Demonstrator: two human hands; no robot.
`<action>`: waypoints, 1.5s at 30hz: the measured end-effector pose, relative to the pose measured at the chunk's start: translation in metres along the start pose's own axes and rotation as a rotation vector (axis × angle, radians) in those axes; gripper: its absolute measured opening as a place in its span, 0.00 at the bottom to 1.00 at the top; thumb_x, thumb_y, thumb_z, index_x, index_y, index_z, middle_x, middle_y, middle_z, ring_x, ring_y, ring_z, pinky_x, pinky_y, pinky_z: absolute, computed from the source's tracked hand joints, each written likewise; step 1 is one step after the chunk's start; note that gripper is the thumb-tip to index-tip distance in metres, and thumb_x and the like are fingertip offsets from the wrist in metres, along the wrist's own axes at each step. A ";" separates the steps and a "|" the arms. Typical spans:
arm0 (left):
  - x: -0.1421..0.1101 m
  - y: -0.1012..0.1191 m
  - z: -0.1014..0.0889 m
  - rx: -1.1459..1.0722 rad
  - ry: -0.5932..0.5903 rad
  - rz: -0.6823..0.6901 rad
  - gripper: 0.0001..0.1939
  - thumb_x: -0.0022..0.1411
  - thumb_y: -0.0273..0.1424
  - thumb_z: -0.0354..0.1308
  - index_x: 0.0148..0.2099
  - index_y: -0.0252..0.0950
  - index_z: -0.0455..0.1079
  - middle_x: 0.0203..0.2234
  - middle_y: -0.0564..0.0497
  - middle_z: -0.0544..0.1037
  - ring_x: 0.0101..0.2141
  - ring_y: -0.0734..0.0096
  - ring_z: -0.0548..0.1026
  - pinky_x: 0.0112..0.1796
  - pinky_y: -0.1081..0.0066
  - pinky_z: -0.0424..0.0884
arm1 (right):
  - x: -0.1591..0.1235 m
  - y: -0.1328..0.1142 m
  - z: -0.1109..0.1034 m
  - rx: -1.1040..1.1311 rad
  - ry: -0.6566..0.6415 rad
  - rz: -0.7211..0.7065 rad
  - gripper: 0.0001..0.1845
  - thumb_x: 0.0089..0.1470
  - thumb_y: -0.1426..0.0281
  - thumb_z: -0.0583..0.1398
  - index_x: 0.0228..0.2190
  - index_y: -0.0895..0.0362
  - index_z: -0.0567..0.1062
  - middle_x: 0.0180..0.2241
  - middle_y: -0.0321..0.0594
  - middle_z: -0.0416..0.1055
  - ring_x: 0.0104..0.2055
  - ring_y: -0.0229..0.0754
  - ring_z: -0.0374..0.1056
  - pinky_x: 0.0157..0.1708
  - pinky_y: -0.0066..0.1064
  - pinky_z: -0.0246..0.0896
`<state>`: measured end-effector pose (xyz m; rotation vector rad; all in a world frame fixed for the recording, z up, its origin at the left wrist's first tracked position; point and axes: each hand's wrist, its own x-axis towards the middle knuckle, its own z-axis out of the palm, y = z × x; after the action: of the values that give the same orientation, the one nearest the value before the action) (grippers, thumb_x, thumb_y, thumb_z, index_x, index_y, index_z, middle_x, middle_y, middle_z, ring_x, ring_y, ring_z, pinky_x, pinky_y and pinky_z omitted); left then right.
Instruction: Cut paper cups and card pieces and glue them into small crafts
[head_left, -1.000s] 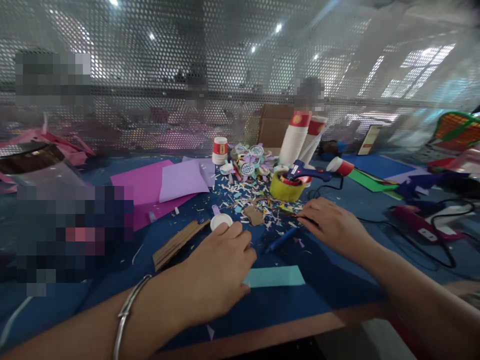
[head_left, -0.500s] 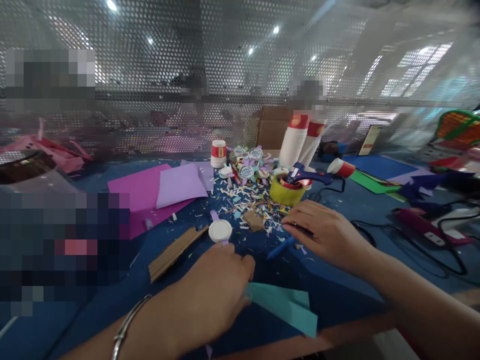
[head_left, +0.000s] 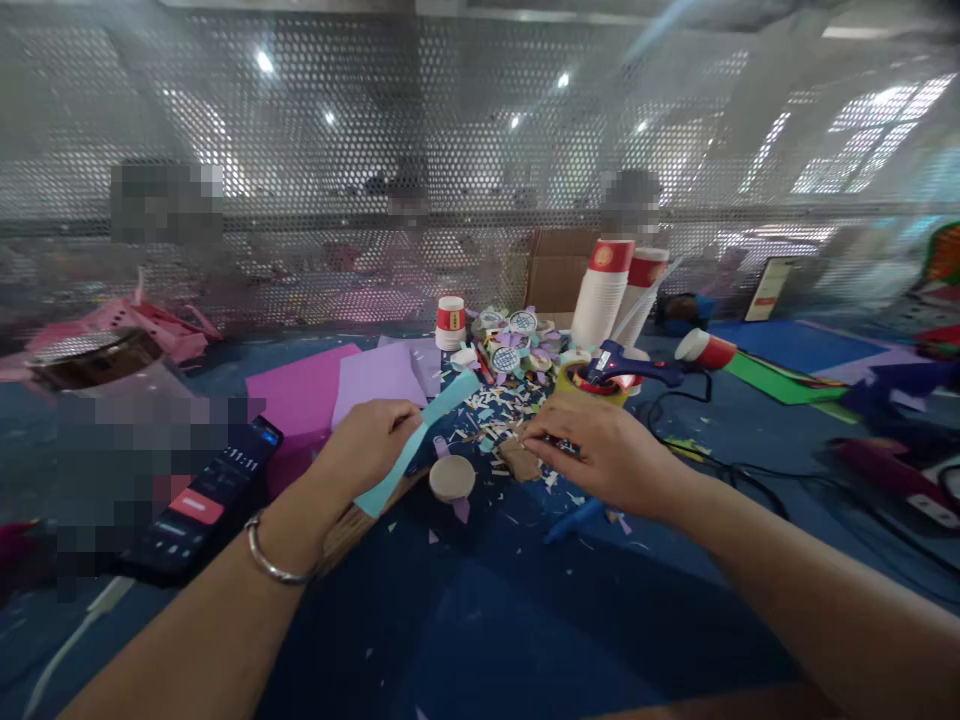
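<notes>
My left hand pinches a teal paper strip between thumb and fingers, holding it slanted above the table. Just right of the strip lies a small round white paper piece with purple tabs. My right hand is curled over the paper scraps, beside a torn brown cardboard piece. Something dark shows under its fingers, too hidden to name. A blue pen-like stick lies below that hand. Behind it, a blue glue gun rests on a yellow tape roll.
Purple and magenta sheets lie left of the scraps. A phone with a lit screen is at the left. Stacked paper cups stand at the back, near a heap of round paper pieces. Black cables run to the right.
My left hand has moved up and left, lifting the teal paper from the table's front. My right hand has shifted slightly left over the scraps. The view has tilted and turned a little.
</notes>
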<state>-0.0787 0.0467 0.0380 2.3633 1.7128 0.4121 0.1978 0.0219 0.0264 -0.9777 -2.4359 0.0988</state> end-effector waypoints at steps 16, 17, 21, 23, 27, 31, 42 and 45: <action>0.013 -0.038 0.023 0.286 0.125 -0.010 0.19 0.60 0.28 0.52 0.54 0.37 0.68 0.42 0.43 0.73 0.45 0.54 0.71 0.46 0.59 0.67 | -0.005 0.016 0.030 0.107 -0.061 0.039 0.12 0.62 0.70 0.54 0.30 0.58 0.75 0.30 0.42 0.71 0.35 0.44 0.67 0.35 0.36 0.61; 0.012 -0.036 0.023 0.312 0.126 -0.004 0.20 0.60 0.27 0.52 0.56 0.37 0.67 0.42 0.43 0.72 0.45 0.54 0.71 0.46 0.59 0.67 | -0.006 0.017 0.030 0.106 -0.060 0.033 0.12 0.62 0.71 0.53 0.30 0.58 0.75 0.30 0.42 0.71 0.35 0.43 0.67 0.35 0.36 0.61; 0.011 -0.032 0.024 0.395 0.118 0.001 0.21 0.61 0.26 0.52 0.57 0.36 0.65 0.43 0.43 0.71 0.44 0.55 0.71 0.42 0.62 0.68 | -0.007 0.019 0.031 0.094 -0.061 0.019 0.11 0.62 0.70 0.54 0.31 0.58 0.75 0.31 0.42 0.72 0.35 0.43 0.67 0.34 0.35 0.61; 0.010 -0.030 0.026 0.432 0.114 -0.004 0.22 0.61 0.26 0.52 0.58 0.38 0.64 0.43 0.43 0.71 0.43 0.55 0.71 0.41 0.62 0.69 | -0.007 0.020 0.031 0.092 -0.063 0.023 0.11 0.62 0.70 0.54 0.32 0.58 0.75 0.31 0.42 0.73 0.35 0.44 0.68 0.34 0.35 0.61; 0.008 -0.023 0.028 0.504 0.116 -0.008 0.25 0.63 0.24 0.49 0.62 0.41 0.63 0.43 0.42 0.72 0.44 0.53 0.70 0.40 0.61 0.68 | -0.009 0.019 0.029 0.104 -0.049 0.037 0.11 0.61 0.70 0.55 0.32 0.57 0.76 0.32 0.42 0.73 0.36 0.44 0.69 0.34 0.35 0.62; 0.004 -0.017 0.031 0.535 0.110 0.002 0.26 0.63 0.21 0.46 0.61 0.41 0.65 0.43 0.41 0.73 0.43 0.54 0.70 0.39 0.61 0.68 | -0.011 0.017 0.027 0.105 -0.042 0.049 0.10 0.61 0.70 0.55 0.33 0.57 0.77 0.32 0.43 0.74 0.36 0.44 0.69 0.35 0.35 0.62; 0.004 -0.026 0.032 0.392 0.117 -0.005 0.19 0.62 0.23 0.48 0.52 0.36 0.72 0.38 0.43 0.77 0.41 0.57 0.74 0.42 0.63 0.69 | -0.015 0.013 0.027 0.094 -0.041 0.043 0.11 0.60 0.71 0.55 0.29 0.57 0.75 0.30 0.42 0.72 0.34 0.43 0.68 0.33 0.35 0.61; 0.008 -0.032 0.033 0.353 0.118 -0.016 0.16 0.60 0.24 0.52 0.49 0.34 0.73 0.40 0.42 0.78 0.44 0.56 0.73 0.47 0.60 0.67 | -0.016 0.011 0.025 0.098 -0.026 0.051 0.10 0.59 0.72 0.55 0.28 0.56 0.74 0.29 0.42 0.71 0.33 0.43 0.68 0.32 0.35 0.61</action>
<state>-0.0939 0.0645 -0.0019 2.6076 1.9994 0.2685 0.2024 0.0220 -0.0052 -1.0013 -2.4054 0.2475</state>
